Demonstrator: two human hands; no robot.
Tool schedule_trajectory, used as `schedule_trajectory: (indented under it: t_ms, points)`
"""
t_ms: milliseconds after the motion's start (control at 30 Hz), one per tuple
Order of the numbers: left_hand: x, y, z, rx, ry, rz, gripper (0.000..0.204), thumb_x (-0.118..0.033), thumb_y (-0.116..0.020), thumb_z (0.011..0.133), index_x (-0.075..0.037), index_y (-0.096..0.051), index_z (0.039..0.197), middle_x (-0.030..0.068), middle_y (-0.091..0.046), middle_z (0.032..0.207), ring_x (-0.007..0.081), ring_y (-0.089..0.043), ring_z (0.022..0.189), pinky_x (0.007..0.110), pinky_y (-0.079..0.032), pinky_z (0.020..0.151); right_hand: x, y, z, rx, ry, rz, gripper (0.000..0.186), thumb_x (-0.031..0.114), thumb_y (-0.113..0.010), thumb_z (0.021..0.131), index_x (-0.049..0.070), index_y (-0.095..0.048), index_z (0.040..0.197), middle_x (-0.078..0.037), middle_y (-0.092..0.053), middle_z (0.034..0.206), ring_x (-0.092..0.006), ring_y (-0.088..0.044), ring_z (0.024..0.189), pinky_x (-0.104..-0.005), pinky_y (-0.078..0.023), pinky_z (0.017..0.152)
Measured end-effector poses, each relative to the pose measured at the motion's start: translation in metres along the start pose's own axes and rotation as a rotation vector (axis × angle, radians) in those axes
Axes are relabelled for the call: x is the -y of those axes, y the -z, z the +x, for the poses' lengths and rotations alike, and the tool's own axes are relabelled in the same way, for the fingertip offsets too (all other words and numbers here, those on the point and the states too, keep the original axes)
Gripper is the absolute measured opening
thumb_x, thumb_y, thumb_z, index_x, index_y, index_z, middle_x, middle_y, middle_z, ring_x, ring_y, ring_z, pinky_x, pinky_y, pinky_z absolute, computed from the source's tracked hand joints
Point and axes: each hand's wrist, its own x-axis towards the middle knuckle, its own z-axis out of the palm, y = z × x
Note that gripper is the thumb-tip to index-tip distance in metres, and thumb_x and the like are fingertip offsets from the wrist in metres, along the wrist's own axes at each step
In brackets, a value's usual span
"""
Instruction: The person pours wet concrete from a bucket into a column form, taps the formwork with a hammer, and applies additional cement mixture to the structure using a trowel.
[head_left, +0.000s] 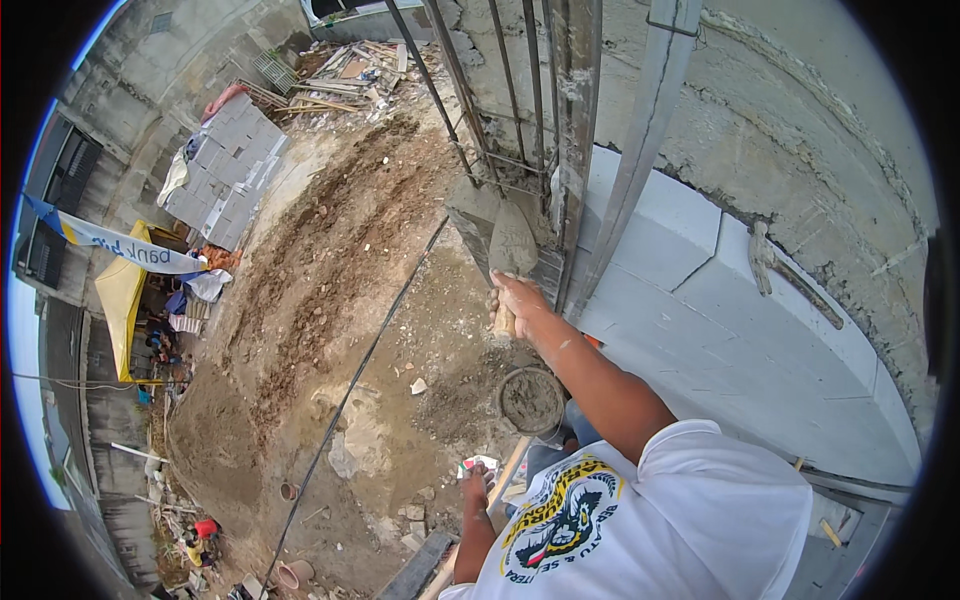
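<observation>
My right hand (517, 304) is closed round the wooden handle of a trowel (513, 240). The trowel's grey blade points away from me, against mortar-smeared boards (478, 216) at the foot of a column's upright steel bars (535, 90). Lower down, my left hand (477, 487) is close to a small white-and-red item (478, 466); its fingers are too small to read clearly. Between my two arms, below the trowel, a round bucket (531, 400) holds grey mortar.
White block wall (690, 270) runs along my right, with a hammer-shaped tool (761, 258) on top. A dark cable (350, 390) crosses in front of the dirt ground below. Farther off are stacked grey blocks (228, 170), scrap wood (345, 85) and a yellow canopy (122, 300).
</observation>
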Motion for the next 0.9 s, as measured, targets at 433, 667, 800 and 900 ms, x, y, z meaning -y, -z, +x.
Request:
schedule_trajectory:
  t_ms: [433, 667, 800, 900]
  points:
    - [0.016, 0.003, 0.010, 0.010, 0.012, 0.060, 0.024, -0.024, -0.052, 0.091, -0.009, -0.062, 0.106, 0.0045, -0.065, 0.097, 0.0181, -0.063, 0.072, 0.033, -0.049, 0.057, -0.025, 0.032, -0.077, 0.055, -0.059, 0.079, 0.022, 0.033, -0.059, 0.087, 0.015, -0.048, 0.087, 0.001, -0.047, 0.066, -0.0128, -0.046, 0.052, -0.0303, -0.041, 0.047]
    - [0.011, 0.003, 0.011, 0.030, 0.008, 0.094, 0.032, -0.030, -0.049, 0.092, -0.009, -0.052, 0.116, 0.0091, -0.062, 0.107, 0.0219, -0.062, 0.085, 0.035, -0.050, 0.067, -0.066, 0.015, -0.066, 0.131, -0.165, 0.134, 0.023, 0.035, -0.057, 0.088, 0.014, -0.048, 0.086, 0.002, -0.047, 0.065, -0.0118, -0.045, 0.052, -0.0285, -0.040, 0.046]
    - [0.026, 0.001, 0.009, -0.015, 0.039, 0.055, 0.032, -0.031, -0.049, 0.093, -0.009, -0.053, 0.116, 0.0084, -0.062, 0.106, 0.0224, -0.063, 0.082, 0.036, -0.051, 0.064, -0.119, 0.062, -0.082, 0.266, -0.387, -0.134, 0.025, 0.035, -0.057, 0.087, 0.012, -0.048, 0.086, 0.001, -0.048, 0.063, -0.0128, -0.048, 0.050, -0.0305, -0.043, 0.044]
    - [0.039, -0.001, 0.007, -0.054, 0.030, -0.095, 0.018, -0.019, -0.055, 0.089, -0.006, -0.059, 0.101, 0.0058, -0.062, 0.086, 0.0180, -0.062, 0.066, 0.031, -0.050, 0.052, -0.131, 0.106, -0.099, 0.175, -0.031, -1.092, 0.044, 0.036, -0.056, 0.085, -0.004, -0.052, 0.104, -0.012, -0.062, 0.075, -0.0222, -0.062, 0.062, -0.0391, -0.050, 0.057]
